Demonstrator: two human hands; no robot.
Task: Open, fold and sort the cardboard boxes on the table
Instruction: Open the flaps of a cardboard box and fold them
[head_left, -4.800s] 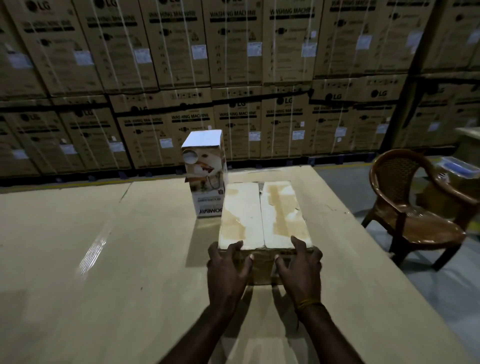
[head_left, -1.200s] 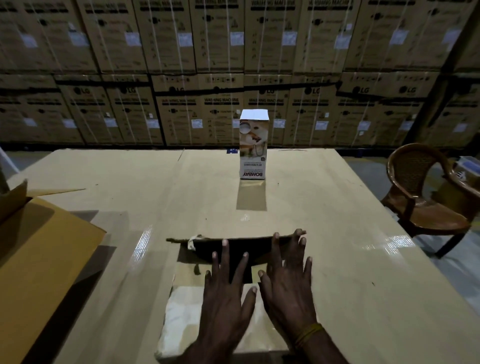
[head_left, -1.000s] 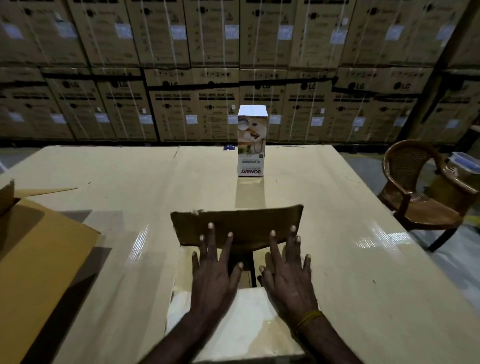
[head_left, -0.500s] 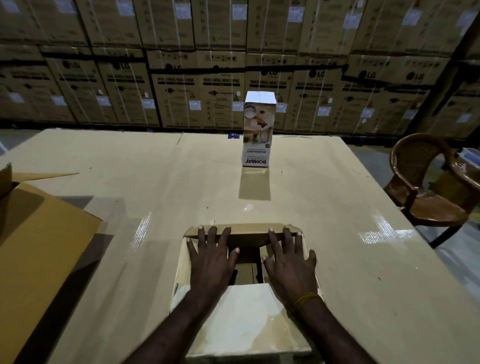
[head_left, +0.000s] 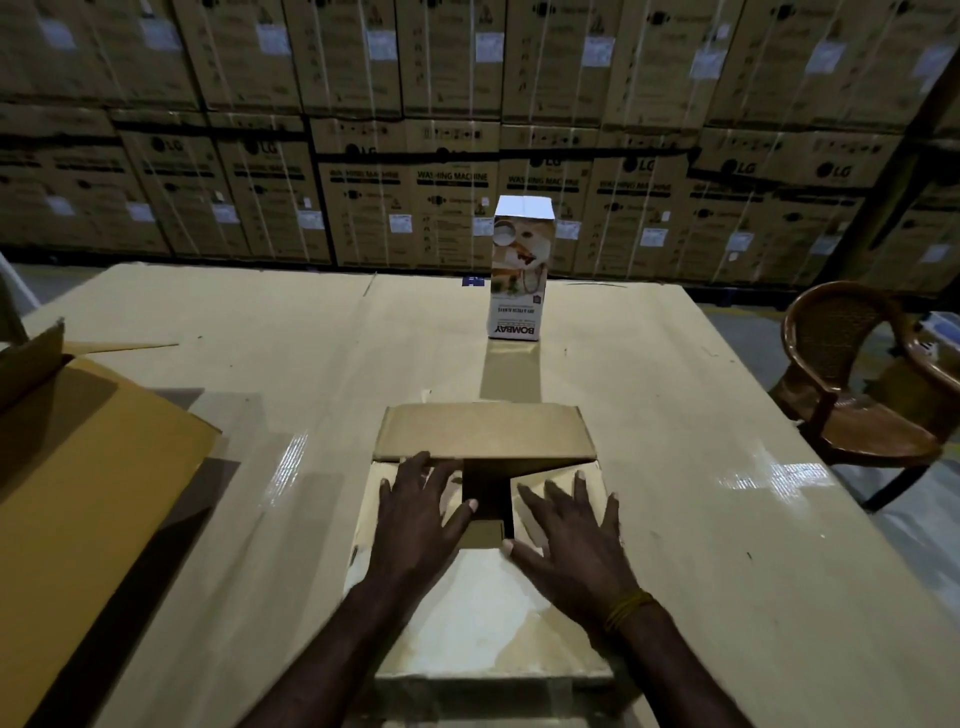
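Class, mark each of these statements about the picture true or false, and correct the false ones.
1. Both hands lie flat on the brown box. True: left hand, right hand.
2. The printed carton lies on its side. False: it stands upright on the table.
3. The printed carton's lettering reads upside down. True.
4. The chair stands to the person's left. False: it is on the right.
5. The brown box's far flap is folded shut. False: it is open.
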